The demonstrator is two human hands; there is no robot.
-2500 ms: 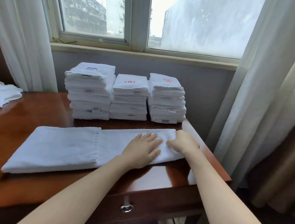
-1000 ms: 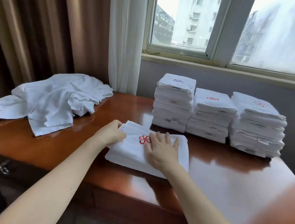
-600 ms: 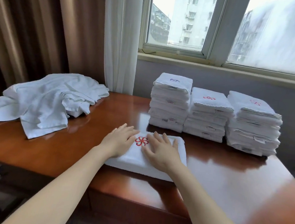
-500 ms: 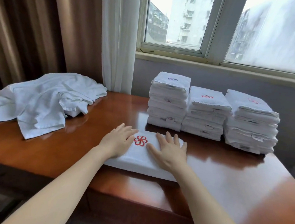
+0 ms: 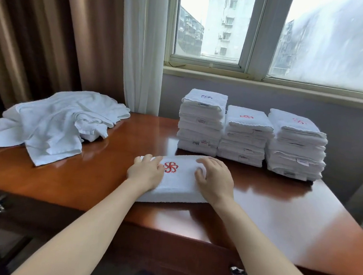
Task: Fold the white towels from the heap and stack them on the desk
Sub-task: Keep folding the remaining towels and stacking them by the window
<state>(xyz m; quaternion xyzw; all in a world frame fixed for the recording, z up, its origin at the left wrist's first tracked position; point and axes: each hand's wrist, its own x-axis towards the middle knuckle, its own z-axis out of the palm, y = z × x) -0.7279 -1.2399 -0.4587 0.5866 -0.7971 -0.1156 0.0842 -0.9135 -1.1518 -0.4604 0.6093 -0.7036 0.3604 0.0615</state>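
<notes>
**Left hand [image 5: 146,172] and right hand [image 5: 214,180] gripping folded towel [image 5: 180,181]**

Both are curling round its short ends. It is lying logo-up near the desk's [image 5: 99,180] front edge, long axis running left-right, stacks [image 5: 244,138] standing just behind, bare wood opening rightward.

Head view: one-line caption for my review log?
Left hand and right hand hold the folded towel on the desk, three stacks behind, heap at left.
</notes>
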